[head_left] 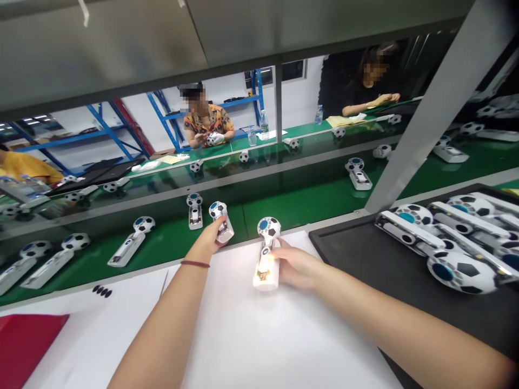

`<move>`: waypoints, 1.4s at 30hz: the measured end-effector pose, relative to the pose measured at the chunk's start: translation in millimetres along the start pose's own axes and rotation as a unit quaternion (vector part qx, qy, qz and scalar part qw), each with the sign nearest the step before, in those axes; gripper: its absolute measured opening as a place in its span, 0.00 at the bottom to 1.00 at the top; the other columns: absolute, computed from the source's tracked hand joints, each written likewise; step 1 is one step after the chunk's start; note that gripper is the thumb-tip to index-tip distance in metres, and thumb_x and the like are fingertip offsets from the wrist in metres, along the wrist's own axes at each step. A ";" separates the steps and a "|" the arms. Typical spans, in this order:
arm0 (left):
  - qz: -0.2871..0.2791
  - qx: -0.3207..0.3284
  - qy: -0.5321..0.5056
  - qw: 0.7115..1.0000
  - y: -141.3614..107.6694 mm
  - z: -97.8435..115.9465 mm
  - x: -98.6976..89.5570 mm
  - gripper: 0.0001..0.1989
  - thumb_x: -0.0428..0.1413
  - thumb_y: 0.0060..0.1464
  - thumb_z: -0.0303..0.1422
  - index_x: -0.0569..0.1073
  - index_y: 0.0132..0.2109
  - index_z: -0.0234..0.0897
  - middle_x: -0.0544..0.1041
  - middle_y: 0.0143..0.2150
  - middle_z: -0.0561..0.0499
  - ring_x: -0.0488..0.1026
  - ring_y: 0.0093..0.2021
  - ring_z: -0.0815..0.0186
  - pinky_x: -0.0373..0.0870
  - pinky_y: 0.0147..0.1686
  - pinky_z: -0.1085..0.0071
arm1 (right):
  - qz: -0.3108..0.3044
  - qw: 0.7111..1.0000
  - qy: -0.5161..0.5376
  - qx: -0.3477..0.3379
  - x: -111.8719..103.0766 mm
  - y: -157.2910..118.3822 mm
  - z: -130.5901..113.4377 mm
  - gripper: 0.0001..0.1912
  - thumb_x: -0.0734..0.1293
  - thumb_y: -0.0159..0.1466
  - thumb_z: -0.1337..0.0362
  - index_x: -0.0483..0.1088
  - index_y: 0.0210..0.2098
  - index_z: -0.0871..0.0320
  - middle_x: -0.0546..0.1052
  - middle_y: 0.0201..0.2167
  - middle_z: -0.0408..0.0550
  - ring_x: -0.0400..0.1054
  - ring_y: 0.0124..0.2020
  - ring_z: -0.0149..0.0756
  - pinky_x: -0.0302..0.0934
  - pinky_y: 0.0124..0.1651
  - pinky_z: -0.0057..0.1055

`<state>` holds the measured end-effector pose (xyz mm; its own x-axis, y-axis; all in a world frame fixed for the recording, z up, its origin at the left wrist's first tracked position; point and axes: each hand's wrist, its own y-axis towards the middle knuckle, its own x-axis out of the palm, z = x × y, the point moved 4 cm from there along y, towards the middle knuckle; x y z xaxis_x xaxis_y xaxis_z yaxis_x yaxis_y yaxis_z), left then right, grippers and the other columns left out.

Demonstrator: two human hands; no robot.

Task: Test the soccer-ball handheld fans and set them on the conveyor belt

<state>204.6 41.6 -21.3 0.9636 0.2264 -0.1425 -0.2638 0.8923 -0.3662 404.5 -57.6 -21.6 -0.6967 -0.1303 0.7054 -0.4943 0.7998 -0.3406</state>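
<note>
My left hand [212, 237] is closed around a white device with a football-patterned head [219, 210], at the near edge of the green conveyor belt. My right hand [294, 262] grips the side of a second such device [266, 265], over the white work surface [243, 335]. The handle of that one glows with yellowish light, and a blue disc shows on its ball. Another football device [194, 210] lies on the belt just left of my left hand.
Several more devices lie along the green belt [292, 208]. At the right, a black tray [348, 270] holds several. A red sheet [30, 346] and small black ovals [102, 291] are at left. A slanted metal post [421, 108] stands right; people sit across the belt.
</note>
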 end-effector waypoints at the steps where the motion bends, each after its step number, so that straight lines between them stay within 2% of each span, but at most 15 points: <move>1: -0.011 0.001 -0.042 0.999 -12.0 -5.0 0.9 0.12 0.56 0.47 0.42 0.67 0.31 0.36 0.71 0.24 0.53 0.72 0.26 0.67 0.70 0.29 0.70 | -0.001 1.000 0.000 -0.016 2.9 -1.7 0.2 0.26 0.63 0.50 0.74 0.53 0.45 0.52 0.69 0.28 0.42 0.69 0.29 0.36 0.62 0.36 0.36; 3: -0.031 -0.004 -0.102 0.994 -39.3 -20.4 0.5 0.12 0.55 0.47 0.42 0.67 0.33 0.38 0.71 0.24 0.54 0.72 0.25 0.67 0.71 0.28 0.70 | 0.017 0.999 0.002 -0.028 6.6 -3.6 0.2 0.28 0.63 0.50 0.74 0.52 0.48 0.51 0.70 0.28 0.42 0.69 0.30 0.37 0.62 0.35 0.35; 6: -0.053 -0.031 -0.141 0.988 -79.2 -50.9 -4.7 0.14 0.58 0.43 0.41 0.65 0.33 0.37 0.71 0.21 0.53 0.71 0.22 0.65 0.71 0.26 0.69 | 0.059 0.998 0.018 -0.013 6.6 -1.9 -0.2 0.25 0.62 0.51 0.73 0.54 0.47 0.52 0.70 0.28 0.43 0.70 0.31 0.37 0.63 0.34 0.33; 8: -0.064 -0.036 -0.155 0.985 -97.6 -67.0 -8.2 0.17 0.59 0.40 0.40 0.64 0.34 0.36 0.72 0.20 0.52 0.71 0.21 0.64 0.71 0.25 0.68 | 0.063 0.998 0.027 -0.015 5.0 0.6 -1.8 0.23 0.62 0.52 0.72 0.56 0.46 0.52 0.70 0.30 0.44 0.70 0.31 0.36 0.63 0.34 0.32; 10: -0.072 -0.009 -0.164 0.984 -106.9 -74.4 -9.2 0.20 0.61 0.38 0.41 0.62 0.36 0.37 0.73 0.20 0.51 0.72 0.22 0.63 0.71 0.24 0.69 | 0.056 0.998 0.020 -0.032 3.0 2.3 -3.8 0.23 0.62 0.52 0.73 0.56 0.46 0.52 0.70 0.31 0.44 0.70 0.32 0.36 0.63 0.33 0.32; 13: -0.081 0.040 -0.156 0.984 -109.1 -75.1 -6.5 0.24 0.61 0.38 0.43 0.60 0.39 0.38 0.74 0.21 0.50 0.73 0.23 0.61 0.69 0.21 0.71 | 0.037 0.998 -0.007 -0.054 1.3 1.7 -5.3 0.28 0.62 0.50 0.74 0.55 0.49 0.49 0.70 0.33 0.43 0.69 0.32 0.36 0.63 0.33 0.32; 18: -0.080 0.034 -0.148 0.985 -106.6 -74.8 -4.8 0.28 0.62 0.36 0.44 0.59 0.40 0.38 0.75 0.22 0.49 0.73 0.24 0.61 0.69 0.23 0.70 | 0.002 0.997 -0.028 -0.076 3.3 -1.9 -6.6 0.37 0.63 0.49 0.75 0.50 0.55 0.46 0.71 0.35 0.43 0.69 0.31 0.35 0.64 0.33 0.33; 27: -0.090 0.036 -0.142 0.985 -107.4 -75.7 -4.0 0.28 0.62 0.37 0.44 0.58 0.41 0.37 0.75 0.21 0.49 0.73 0.24 0.61 0.69 0.23 0.70 | -0.009 0.995 -0.035 -0.088 2.1 -2.1 -8.2 0.41 0.64 0.49 0.74 0.46 0.58 0.44 0.70 0.40 0.45 0.68 0.36 0.37 0.63 0.37 0.35; 32: -0.100 0.040 -0.138 0.985 -105.9 -77.3 -4.4 0.27 0.61 0.39 0.44 0.58 0.42 0.37 0.75 0.22 0.49 0.73 0.24 0.62 0.69 0.23 0.70 | -0.028 0.996 -0.020 -0.086 2.2 -2.8 -8.0 0.38 0.65 0.49 0.72 0.49 0.56 0.44 0.69 0.43 0.46 0.68 0.41 0.41 0.63 0.40 0.38; 36: -0.107 0.045 -0.143 0.983 -106.0 -77.0 -3.6 0.27 0.61 0.40 0.43 0.58 0.43 0.37 0.75 0.22 0.49 0.73 0.25 0.62 0.70 0.26 0.68 | -0.043 0.995 -0.035 -0.082 1.8 -2.7 -8.1 0.40 0.66 0.48 0.74 0.49 0.55 0.42 0.68 0.47 0.44 0.65 0.47 0.42 0.62 0.43 0.38; 42: -0.109 0.046 -0.137 0.983 -106.3 -76.1 -2.9 0.27 0.61 0.40 0.43 0.58 0.43 0.37 0.75 0.22 0.49 0.73 0.24 0.62 0.70 0.25 0.69 | -0.056 0.993 -0.053 -0.091 3.0 -2.9 -8.4 0.45 0.68 0.47 0.73 0.45 0.57 0.40 0.68 0.47 0.44 0.66 0.47 0.41 0.61 0.43 0.37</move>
<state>226.5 -83.6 -51.9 0.9759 0.1109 0.1880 -0.0561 0.9599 -0.2747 408.2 -55.4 -13.3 -0.6975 -0.2781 0.6604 -0.4772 0.8678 -0.1386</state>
